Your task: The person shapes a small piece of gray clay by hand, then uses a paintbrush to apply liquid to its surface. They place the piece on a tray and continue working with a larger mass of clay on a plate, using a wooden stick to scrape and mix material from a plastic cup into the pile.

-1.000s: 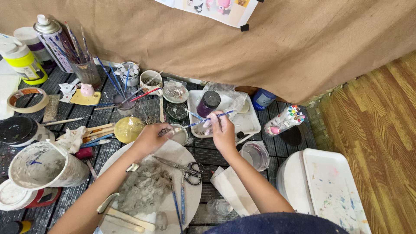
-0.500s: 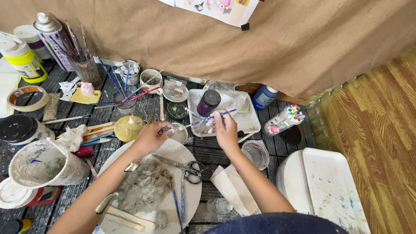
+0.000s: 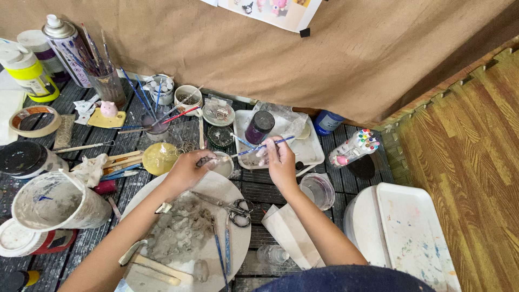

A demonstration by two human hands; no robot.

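Blue-handled brush [image 3: 263, 146]: pinched between the fingertips of the right hand [image 3: 281, 160], lying nearly level, its tip pointing toward the left hand [image 3: 189, 168].
Right hand: fingers closed narrowly round the brush, raised over the near edge of the white square tray [image 3: 312, 154].
Left hand: curled shut on a small grey piece [image 3: 206, 160], just left of the brush tip; whether brush and piece touch cannot be told.
Small white cup [image 3: 224, 165]: just beyond the left fingers, between the two hands.
Dark purple jar [image 3: 259, 127]: upright on the tray, beyond the right hand.
Round white board [image 3: 238, 243]: below the left hand, carrying grey clay [image 3: 181, 230] and scissors [image 3: 230, 205] near the wrist.
Yellow bowl [image 3: 160, 158]: just left of the left hand.
Clear plastic cup [image 3: 319, 189]: right of the right forearm.
Folded white paper [image 3: 289, 232]: under the right forearm.
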